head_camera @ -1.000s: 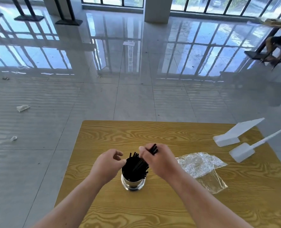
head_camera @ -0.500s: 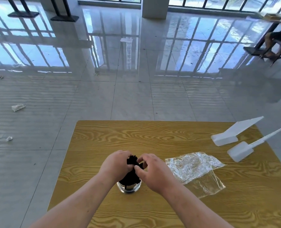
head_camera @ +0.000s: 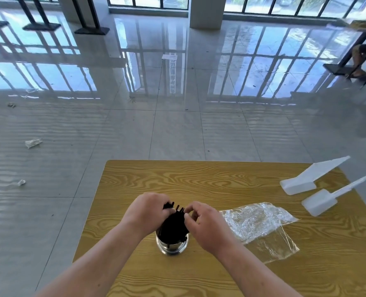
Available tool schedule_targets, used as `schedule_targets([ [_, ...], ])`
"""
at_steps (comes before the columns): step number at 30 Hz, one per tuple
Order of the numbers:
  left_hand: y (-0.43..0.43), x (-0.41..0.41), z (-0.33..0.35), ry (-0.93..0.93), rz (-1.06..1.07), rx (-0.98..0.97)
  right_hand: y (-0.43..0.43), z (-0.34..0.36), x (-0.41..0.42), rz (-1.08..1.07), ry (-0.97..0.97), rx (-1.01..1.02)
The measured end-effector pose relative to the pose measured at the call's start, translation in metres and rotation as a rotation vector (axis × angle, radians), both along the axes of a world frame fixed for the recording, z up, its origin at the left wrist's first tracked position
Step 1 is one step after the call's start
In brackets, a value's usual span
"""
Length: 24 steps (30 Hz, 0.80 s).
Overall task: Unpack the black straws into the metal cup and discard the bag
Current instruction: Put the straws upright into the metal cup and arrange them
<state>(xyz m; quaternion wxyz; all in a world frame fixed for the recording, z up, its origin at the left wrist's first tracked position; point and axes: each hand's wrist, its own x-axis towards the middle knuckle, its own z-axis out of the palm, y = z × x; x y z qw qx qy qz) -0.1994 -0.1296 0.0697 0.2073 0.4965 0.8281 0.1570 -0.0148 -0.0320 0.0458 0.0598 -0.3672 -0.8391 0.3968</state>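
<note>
A shiny metal cup point(head_camera: 171, 246) stands on the wooden table point(head_camera: 199, 181) near its front. A thick bundle of black straws point(head_camera: 174, 224) stands upright in it, tips fanning out above the rim. My left hand point(head_camera: 147, 212) is wrapped round the bundle's left side near the top. My right hand point(head_camera: 205, 221) pinches straw tips on the right side with thumb and forefinger. The empty clear plastic bag point(head_camera: 259, 224) lies crumpled and flat on the table just right of my right hand.
Two white plastic scoops point(head_camera: 310, 176) point(head_camera: 328, 199) lie at the table's right edge. Bits of crumpled litter point(head_camera: 33, 143) lie on the glossy tiled floor to the left. A seated person's legs point(head_camera: 362, 58) show at far right.
A second ago my right hand held a few straws above the cup and my left hand hovered beside it; both hands have since closed in on the bundle's top.
</note>
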Motion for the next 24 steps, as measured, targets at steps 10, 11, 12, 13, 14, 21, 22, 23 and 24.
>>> schedule_targets([
  [10, -0.011, -0.032, 0.061, -0.184, 0.163, 0.196, 0.000, 0.009, -0.006, -0.035, 0.117, 0.027],
  [11, -0.012, -0.037, 0.066, -0.232, 0.186, 0.235, -0.001, 0.010, -0.006, -0.038, 0.127, 0.020],
  [12, -0.012, -0.041, 0.070, -0.283, 0.216, 0.286, -0.001, 0.011, -0.006, -0.044, 0.141, 0.004],
  [13, -0.013, -0.045, 0.075, -0.334, 0.255, 0.348, -0.002, 0.013, -0.006, -0.051, 0.158, -0.016],
  [14, -0.013, -0.047, 0.079, -0.401, 0.299, 0.424, -0.004, 0.014, -0.006, -0.057, 0.178, -0.043],
  [21, -0.018, -0.030, 0.084, -1.195, 0.580, 0.621, -0.010, 0.047, -0.022, -0.049, 0.370, -0.662],
  [22, -0.019, -0.025, 0.078, -1.275, 0.594, 0.577, -0.008, 0.053, -0.025, -0.101, 0.436, -0.836],
  [23, -0.020, -0.020, 0.071, -1.344, 0.611, 0.531, -0.004, 0.057, -0.028, -0.160, 0.511, -0.980],
  [24, -0.021, -0.015, 0.063, -1.410, 0.633, 0.491, 0.000, 0.061, -0.029, -0.214, 0.587, -1.058],
])
